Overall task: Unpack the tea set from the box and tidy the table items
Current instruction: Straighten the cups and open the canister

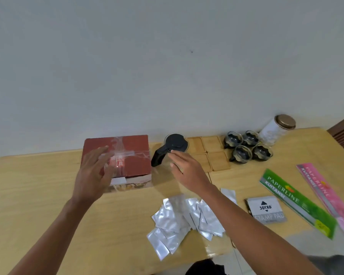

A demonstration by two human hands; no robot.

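Both hands are spread and hold nothing — the left hand (95, 171) hovers over the red box (117, 155) on the desk (48, 195), the right hand (187, 169) beside the glass teapot (173, 147). The teapot is likely fragile and slippery — best taken by its black handle (159, 156).

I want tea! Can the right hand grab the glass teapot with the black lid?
Probably yes. The right hand is open and hovers just in front of the glass teapot with the black lid, near its black handle, with nothing between them.
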